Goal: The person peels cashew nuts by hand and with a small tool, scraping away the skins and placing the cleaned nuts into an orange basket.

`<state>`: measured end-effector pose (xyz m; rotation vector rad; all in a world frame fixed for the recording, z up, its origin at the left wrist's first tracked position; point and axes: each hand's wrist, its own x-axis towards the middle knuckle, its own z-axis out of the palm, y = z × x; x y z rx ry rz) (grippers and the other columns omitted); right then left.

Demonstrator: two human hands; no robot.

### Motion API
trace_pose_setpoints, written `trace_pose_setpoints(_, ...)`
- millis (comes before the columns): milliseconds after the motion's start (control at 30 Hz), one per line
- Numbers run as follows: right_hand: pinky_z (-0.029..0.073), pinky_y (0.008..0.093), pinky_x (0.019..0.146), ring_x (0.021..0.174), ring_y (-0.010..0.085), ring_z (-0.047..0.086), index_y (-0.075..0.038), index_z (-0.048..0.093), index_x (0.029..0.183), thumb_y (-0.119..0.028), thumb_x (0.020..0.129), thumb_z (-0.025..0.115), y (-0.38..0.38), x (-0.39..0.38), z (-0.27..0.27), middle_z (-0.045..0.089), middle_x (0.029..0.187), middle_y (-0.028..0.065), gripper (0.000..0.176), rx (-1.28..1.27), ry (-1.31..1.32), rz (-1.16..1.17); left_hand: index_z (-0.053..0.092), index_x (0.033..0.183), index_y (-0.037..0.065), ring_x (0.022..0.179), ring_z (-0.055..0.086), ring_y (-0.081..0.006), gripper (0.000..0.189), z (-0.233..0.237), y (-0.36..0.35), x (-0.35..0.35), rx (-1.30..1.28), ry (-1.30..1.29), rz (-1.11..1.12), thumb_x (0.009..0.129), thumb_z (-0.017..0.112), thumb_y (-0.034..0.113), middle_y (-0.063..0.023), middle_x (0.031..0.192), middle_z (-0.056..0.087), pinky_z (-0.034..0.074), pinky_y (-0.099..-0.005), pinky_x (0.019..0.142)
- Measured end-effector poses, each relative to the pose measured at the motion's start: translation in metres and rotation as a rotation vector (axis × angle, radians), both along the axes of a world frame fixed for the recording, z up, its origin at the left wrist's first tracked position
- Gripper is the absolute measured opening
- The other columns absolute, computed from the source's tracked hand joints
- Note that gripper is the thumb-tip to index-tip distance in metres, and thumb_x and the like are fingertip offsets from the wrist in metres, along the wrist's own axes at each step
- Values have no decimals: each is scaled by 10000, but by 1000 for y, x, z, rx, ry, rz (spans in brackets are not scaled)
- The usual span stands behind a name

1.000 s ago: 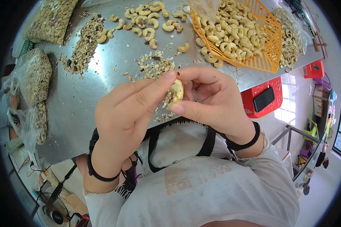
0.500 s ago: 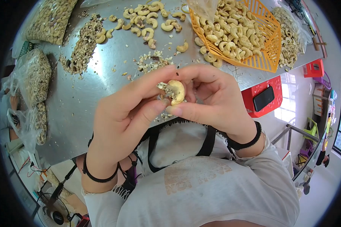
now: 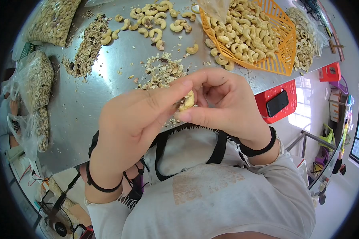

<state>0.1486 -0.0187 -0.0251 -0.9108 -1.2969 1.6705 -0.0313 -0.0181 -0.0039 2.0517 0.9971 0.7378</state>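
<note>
A curved, pale cashew nut [image 3: 187, 101] is pinched between the thumb and fingers of my right hand [image 3: 230, 99], with some darker skin on its inner side. My left hand [image 3: 137, 113] is closed against the nut's left side; its fingers and thumb cover part of it, and its fingertips are mostly hidden. Just beyond my hands lies a small heap of pale and brown cashew crumbs [image 3: 161, 71]. Further back, loose cashews [image 3: 155, 32] are scattered on the metal table [image 3: 81, 131].
An orange basket [image 3: 283, 63] heaped with cashews stands at the back right. Brown skin scraps [image 3: 85, 51] and filled plastic bags [image 3: 38, 79] lie to the left. A phone [image 3: 277, 104] rests on a red stool [image 3: 263, 104]. Another person's arm [image 3: 14, 107] shows at the far left.
My left hand has rolled over the cashew, covering more of it and its left end. More crumbs of the heap show beyond my hands. My right hand has barely moved.
</note>
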Motion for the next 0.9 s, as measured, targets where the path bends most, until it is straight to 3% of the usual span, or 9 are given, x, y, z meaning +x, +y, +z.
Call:
trace_pose_setpoints(33, 381, 170, 563, 630, 49, 462, 13, 544, 930, -32, 644, 675, 0, 0, 0, 520, 726, -2, 318, -28, 9, 14, 536, 1064, 59, 583, 530, -184, 360, -4, 1, 0, 208, 48, 0, 721, 497, -46, -90, 740, 581, 417, -228, 533)
trace_pose_setpoints(67, 411, 174, 614, 684, 58, 497, 11, 533, 945, 29, 634, 666, 0, 0, -1, 552, 790, 21, 339, -56, 18, 29, 536, 1064, 59, 583, 530, -184, 360, -5, 1, 1, 208, 48, 0, 721, 497, -46, -90, 740, 581, 417, -228, 533)
trace_pose_setpoints(167, 370, 161, 551, 617, 37, 446, 18, 544, 938, -74, 670, 672, -1, -4, -6, 529, 718, -15, 311, -48, 139, -19, 539, 1066, 65, 609, 548, -127, 341, -5, -2, 3, 237, -26, 41, 740, 499, -28, -67, 742, 591, 413, -215, 521)
trace_pose_setpoints(233, 379, 161, 569, 638, 38, 456, 18, 532, 965, -60, 681, 659, -1, -6, 0, 542, 751, -4, 321, -103, 169, -35, 544, 1061, 65, 662, 552, -81, 306, 0, -9, 2, -365, -244, 248, 768, 491, -7, -40, 761, 592, 401, -186, 520)
trace_pose_setpoints(467, 411, 183, 657, 742, 77, 504, 28, 484, 1047, -22, 713, 615, 1, -9, -2, 553, 876, 42, 362, -72, 282, -103, 501, 1110, 49, 605, 482, -46, 300, -5, -8, 4, -373, -381, 260, 813, 464, 48, -37, 793, 572, 365, -149, 498)
trace_pose_setpoints(600, 412, 215, 703, 807, 100, 505, 16, 497, 1039, -39, 704, 625, 1, -13, -10, 541, 913, 51, 363, 22, 239, -155, 496, 1049, 25, 513, 404, -14, 242, 1, -5, 8, -666, -516, 267, 834, 455, 127, -42, 736, 560, 303, -131, 439)
trace_pose_setpoints(667, 404, 240, 727, 852, 123, 498, -22, 528, 1018, -48, 681, 638, -1, -17, -19, 535, 931, 59, 356, 258, 56, -285, 499, 1011, 17, 489, 383, -5, 225, 2, -6, 11, -788, -582, 271, 839, 452, 154, -42, 709, 554, 279, -128, 417)
trace_pose_setpoints(767, 396, 242, 700, 821, 126, 483, -56, 554, 993, -52, 658, 647, 4, -21, -26, 528, 867, 46, 348, 536, -71, -376, 448, 1026, 3, 396, 333, -24, 269, 0, -6, 14, -865, -555, 307, 861, 395, 208, -74, 620, 518, 244, -135, 376)
trace_pose_setpoints(900, 387, 226, 637, 729, 111, 463, -65, 561, 981, -34, 653, 642, -1, -23, -23, 504, 799, 34, 340, 460, -99, -364, 479, 982, 7, 402, 338, -22, 249, -1, -4, 13, -954, -595, 297, 854, 413, 211, -59, 622, 520, 242, -138, 371)
